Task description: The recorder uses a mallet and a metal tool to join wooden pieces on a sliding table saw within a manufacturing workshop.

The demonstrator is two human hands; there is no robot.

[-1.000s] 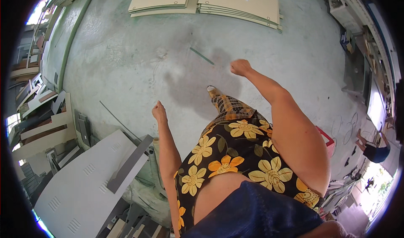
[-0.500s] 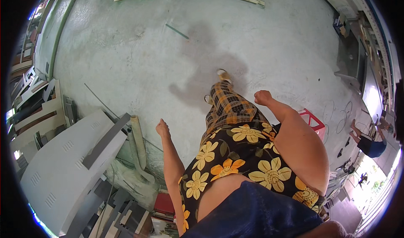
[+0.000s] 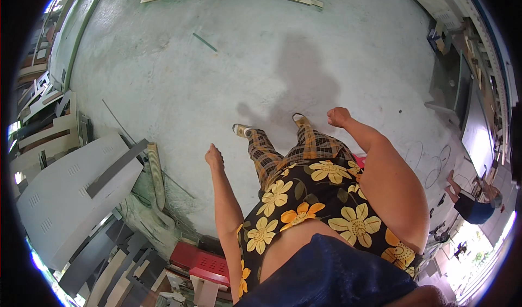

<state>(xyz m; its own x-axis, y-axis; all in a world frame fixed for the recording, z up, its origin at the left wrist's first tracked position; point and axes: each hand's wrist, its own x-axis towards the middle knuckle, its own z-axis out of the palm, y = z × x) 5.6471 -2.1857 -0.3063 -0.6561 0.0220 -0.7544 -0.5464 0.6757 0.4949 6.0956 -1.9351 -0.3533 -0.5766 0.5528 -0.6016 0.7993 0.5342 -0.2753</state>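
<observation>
Left grip point(image 3: 215, 156): we have it clenched, right of the cream ribbed hose point(image 3: 155, 168) and apart from it.
Right grip point(image 3: 338, 117): we have this clenched too.
Thin green strip point(image 3: 204, 42): on the smooth grey floor point(image 3: 157, 92), ahead of us, well apart from both.

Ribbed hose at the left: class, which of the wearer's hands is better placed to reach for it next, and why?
Probably the left hand: it is on the hose's side, while the right hand is farther off, beyond the legs.
</observation>
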